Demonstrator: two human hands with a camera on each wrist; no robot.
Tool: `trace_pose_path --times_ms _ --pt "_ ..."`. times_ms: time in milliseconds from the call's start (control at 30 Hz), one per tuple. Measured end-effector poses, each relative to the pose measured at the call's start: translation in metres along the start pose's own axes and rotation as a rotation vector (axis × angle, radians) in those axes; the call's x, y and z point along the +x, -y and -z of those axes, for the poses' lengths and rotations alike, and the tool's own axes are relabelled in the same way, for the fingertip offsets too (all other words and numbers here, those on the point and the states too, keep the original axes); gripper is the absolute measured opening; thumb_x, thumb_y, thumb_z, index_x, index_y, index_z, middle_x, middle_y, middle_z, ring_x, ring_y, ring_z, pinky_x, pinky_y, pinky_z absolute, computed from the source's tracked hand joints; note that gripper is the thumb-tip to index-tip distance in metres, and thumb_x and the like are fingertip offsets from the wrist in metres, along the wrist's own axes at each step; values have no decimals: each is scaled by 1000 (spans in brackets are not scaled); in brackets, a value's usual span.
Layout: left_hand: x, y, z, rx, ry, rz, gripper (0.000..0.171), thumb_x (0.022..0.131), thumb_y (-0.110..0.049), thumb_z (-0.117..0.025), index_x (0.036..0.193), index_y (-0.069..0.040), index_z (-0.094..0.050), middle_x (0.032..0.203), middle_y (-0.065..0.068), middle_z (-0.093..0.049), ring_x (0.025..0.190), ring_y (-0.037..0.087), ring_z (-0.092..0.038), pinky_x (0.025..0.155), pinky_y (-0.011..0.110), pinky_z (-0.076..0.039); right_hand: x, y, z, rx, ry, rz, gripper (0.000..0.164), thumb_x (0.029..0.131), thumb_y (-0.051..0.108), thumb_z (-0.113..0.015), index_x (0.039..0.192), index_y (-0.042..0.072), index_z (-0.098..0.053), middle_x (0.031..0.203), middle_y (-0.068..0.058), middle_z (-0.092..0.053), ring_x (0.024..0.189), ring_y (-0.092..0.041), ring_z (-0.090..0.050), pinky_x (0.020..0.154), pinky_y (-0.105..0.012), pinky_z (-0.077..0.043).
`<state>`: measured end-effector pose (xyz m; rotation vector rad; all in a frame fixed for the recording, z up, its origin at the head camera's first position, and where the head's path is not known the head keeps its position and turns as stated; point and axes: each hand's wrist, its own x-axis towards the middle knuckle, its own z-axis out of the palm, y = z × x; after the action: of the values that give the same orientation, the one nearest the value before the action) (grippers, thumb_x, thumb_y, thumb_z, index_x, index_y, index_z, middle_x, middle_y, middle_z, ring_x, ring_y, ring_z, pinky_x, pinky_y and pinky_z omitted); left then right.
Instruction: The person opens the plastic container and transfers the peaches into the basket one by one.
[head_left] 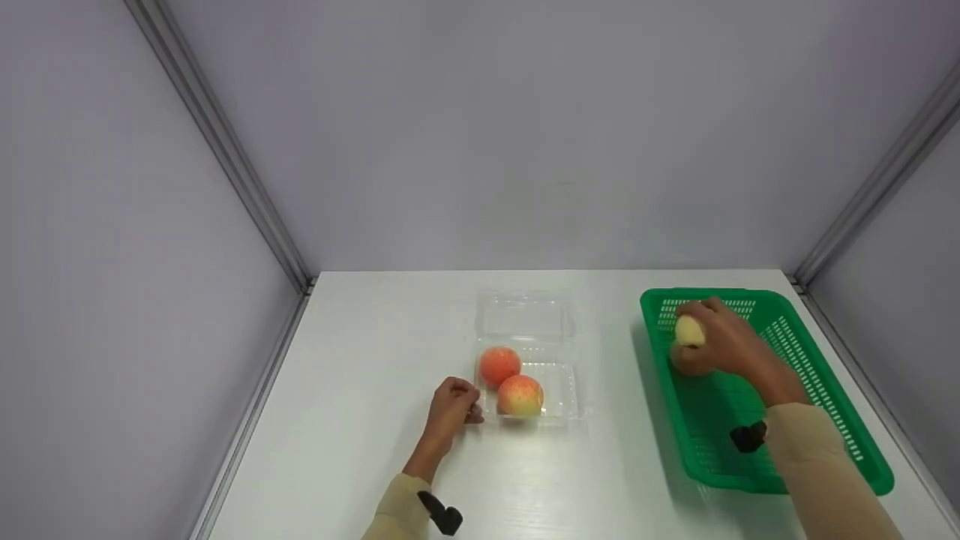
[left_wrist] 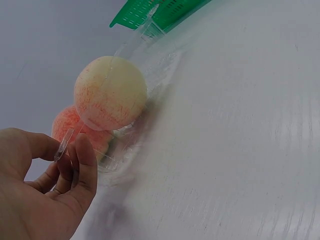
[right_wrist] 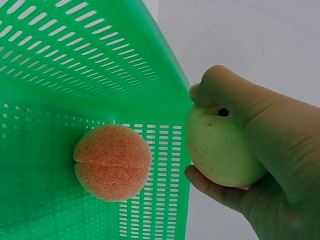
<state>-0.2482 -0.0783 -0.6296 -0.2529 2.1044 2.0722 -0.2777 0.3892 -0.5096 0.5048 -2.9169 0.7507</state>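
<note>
My right hand (head_left: 724, 337) grips a pale yellow-green peach (right_wrist: 220, 147) over the green basket (head_left: 694, 450), fingers and thumb curled round its sides. Below it, inside the basket, lies an orange-red peach (right_wrist: 114, 163). The left hand (head_left: 452, 405) pinches the left edge of a clear plastic clamshell box (left_wrist: 65, 144) between thumb and fingers. Two peaches sit in the left part of that box: a redder one (head_left: 499, 366) behind and a yellow-and-red one (head_left: 520, 396) in front. The lid (head_left: 523, 315) of the box lies folded open toward the back.
The white table (head_left: 360, 375) is bounded by grey walls (head_left: 525, 150) at the back and both sides. The basket has raised slotted sides and stands near the table's right edge, with a strip of tabletop between it and the box.
</note>
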Motion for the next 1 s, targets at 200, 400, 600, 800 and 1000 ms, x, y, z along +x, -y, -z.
trace_pose_path --times_ms 200,400,600,800,1000 --pt "0 0 0 3 -7 -8 17 102 -10 -62 114 2 -57 86 10 -62 74 16 -61 67 29 -65 -3 -3 1 -21 -4 -3 55 88 11 -83 138 4 -61 130 -30 -55 96 -36 -59 73 -49 -52" --pt "2 1 -1 -1 -9 -5 20 102 -10 -63 115 3 -56 85 9 -61 75 16 -61 67 32 -66 -4 -6 2 -26 0 -15 57 88 12 -84 139 4 -60 132 -30 -54 97 -38 -61 74 -52 -54" --pt "6 3 0 -2 0 -1 18 102 -8 -61 114 4 -56 85 8 -61 75 16 -61 67 31 -65 -7 -9 4 -24 -2 -18 56 90 14 -85 139 4 -60 136 -32 -52 102 -42 -62 78 -60 -55" --pt "5 3 0 -13 3 -3 19 102 -9 -62 115 4 -56 86 9 -61 75 16 -61 67 31 -65 -7 -14 5 -29 8 -39 58 90 16 -85 140 4 -59 135 -30 -52 105 -44 -61 82 -65 -55" --pt "2 0 0 -17 7 -4 18 102 -10 -63 114 2 -56 89 10 -63 76 15 -61 68 30 -65 -11 -16 7 -20 8 -43 60 88 12 -86 140 2 -58 132 -30 -53 106 -44 -60 84 -68 -55"
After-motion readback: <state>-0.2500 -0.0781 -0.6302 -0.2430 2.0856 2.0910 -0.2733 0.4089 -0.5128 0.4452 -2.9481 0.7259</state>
